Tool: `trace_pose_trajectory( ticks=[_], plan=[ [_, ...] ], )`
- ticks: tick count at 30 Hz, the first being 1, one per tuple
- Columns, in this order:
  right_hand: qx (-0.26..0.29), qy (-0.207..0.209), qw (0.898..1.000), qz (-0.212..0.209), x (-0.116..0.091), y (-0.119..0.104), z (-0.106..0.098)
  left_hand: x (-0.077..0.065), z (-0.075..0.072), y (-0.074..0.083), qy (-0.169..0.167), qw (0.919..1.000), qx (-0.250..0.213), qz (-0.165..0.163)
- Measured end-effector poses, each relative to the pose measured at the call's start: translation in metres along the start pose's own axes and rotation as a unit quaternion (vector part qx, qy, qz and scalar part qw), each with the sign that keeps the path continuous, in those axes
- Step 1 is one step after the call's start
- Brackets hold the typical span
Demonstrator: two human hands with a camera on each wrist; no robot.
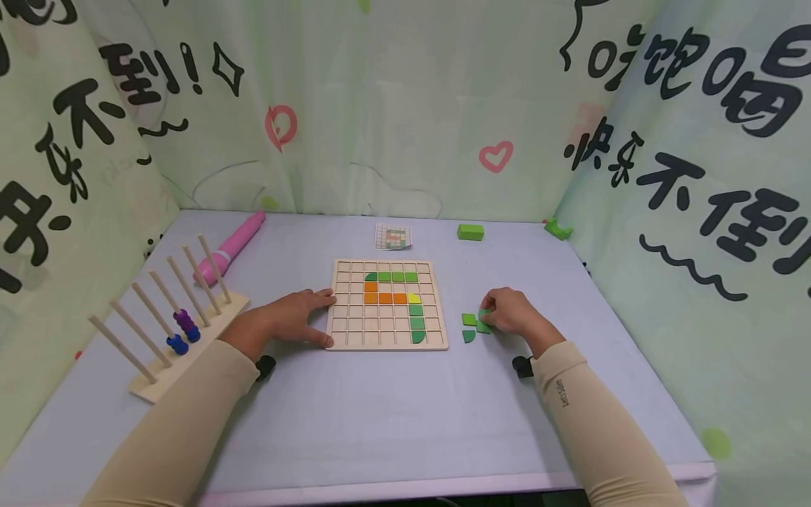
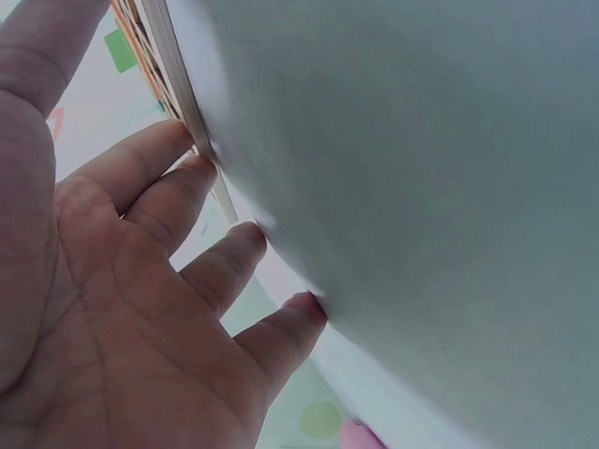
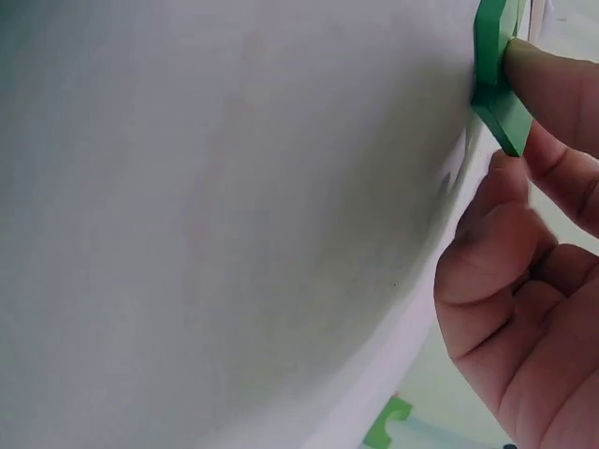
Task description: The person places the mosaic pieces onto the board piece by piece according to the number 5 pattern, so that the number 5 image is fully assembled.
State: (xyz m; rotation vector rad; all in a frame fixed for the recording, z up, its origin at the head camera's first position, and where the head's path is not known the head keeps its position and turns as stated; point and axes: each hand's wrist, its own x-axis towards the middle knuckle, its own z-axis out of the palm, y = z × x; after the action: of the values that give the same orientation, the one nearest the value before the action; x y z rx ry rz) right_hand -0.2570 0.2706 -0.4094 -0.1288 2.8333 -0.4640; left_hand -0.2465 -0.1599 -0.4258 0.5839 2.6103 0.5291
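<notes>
A square wooden grid board (image 1: 348,325) lies on the table, with orange tiles (image 1: 385,298), green tiles (image 1: 398,277) and one yellow tile (image 1: 414,298) in its cells. My left hand (image 1: 285,318) is spread at the board's left side, fingertips and thumb touching its edge; the left wrist view shows fingertips against the wooden side. To the right of the board, my right hand (image 1: 514,313) pinches a green tile (image 3: 510,120) between thumb and fingers, tilted against another green tile (image 3: 490,42). Beside these lie a light green square tile (image 1: 469,320) and a green rounded-corner tile (image 1: 469,336).
A small patterned card (image 1: 393,236) lies behind the board, a green block (image 1: 471,232) to its right. A green curved piece (image 1: 558,229) is at the far right corner. On the left stand a peg rack (image 1: 237,304) with blue and purple beads and a pink tube-like object (image 1: 243,232).
</notes>
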Motion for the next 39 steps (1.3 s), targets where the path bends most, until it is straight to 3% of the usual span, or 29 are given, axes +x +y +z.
trace_pose_trajectory(
  ticks=[9,13,19,24,39],
  plan=[
    [0.026,0.011,1.0,0.002,0.0,0.0,0.002,-0.001,0.0,-0.001,-0.002,1.0,-0.005,-0.004],
    [0.064,0.021,0.998,-0.001,-0.002,-0.005,0.002,-0.002,-0.001,-0.001,0.0,1.0,-0.006,-0.002],
    [0.14,0.01,0.99,-0.016,-0.005,-0.033,0.004,-0.002,-0.002,0.0,0.002,1.0,-0.002,-0.002],
    [0.168,-0.023,0.985,-0.037,-0.01,-0.062,0.012,-0.002,-0.002,0.0,-0.001,1.0,-0.003,-0.001],
    [0.13,-0.067,0.982,-0.118,-0.012,-0.107,0.034,-0.001,-0.002,0.001,-0.004,1.0,-0.003,-0.004]
  ],
)
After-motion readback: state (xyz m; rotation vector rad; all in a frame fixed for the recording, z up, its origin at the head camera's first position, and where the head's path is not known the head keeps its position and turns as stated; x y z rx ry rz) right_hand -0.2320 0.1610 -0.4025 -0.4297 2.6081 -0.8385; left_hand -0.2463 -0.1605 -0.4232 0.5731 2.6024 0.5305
